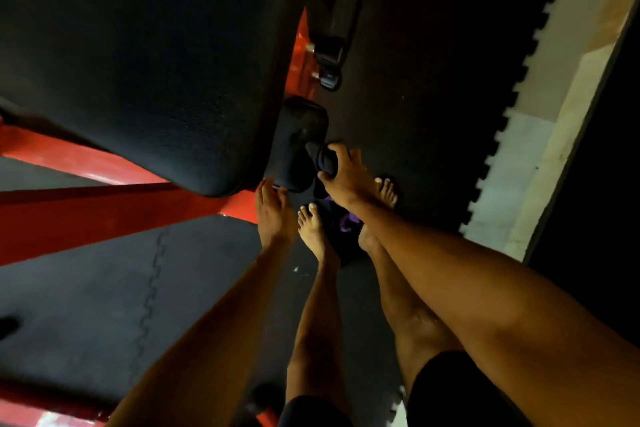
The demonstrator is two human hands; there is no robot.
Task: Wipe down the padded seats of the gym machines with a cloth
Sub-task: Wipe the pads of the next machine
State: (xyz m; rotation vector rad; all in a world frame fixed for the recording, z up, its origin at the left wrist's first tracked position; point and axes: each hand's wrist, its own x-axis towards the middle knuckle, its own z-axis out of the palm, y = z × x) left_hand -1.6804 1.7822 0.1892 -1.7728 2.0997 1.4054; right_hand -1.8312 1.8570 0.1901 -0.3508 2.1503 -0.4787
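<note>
**A:** Start at the left. What's there?

**B:** A red frame [86,215] runs under the big black padded seat [138,62], which fills the upper left. The left hand [273,215] reaches to the seat's lower right corner. Its fingers are fairly straight and close together, with the tips touching the corner, and it holds nothing.

**A:** And the cloth?

**B:** It's just right of that corner. The right hand [346,180] has fingers and thumb curled round a bunched dark cloth [323,159]. It presses the cloth against a smaller dark pad [298,135] beside the seat's right edge.

**A:** What could go wrong?

**B:** I see three risks. The cloth is wadded so tight that little of it meets the pad, so a stroke may leave strips unwiped. It's also dark on dark in dim light, which makes missed patches hard to spot. And the broad seat shows no sign either way of having been wiped, so it could get skipped.

**A:** Anything underfoot?

**B:** Bare feet stand on the rubber mat [415,97], with something purple [348,222] lying between them. A step back could catch on it. Farther right, the mat's jigsaw edge meets pale floor [540,149], which makes a lip to trip on.
</note>
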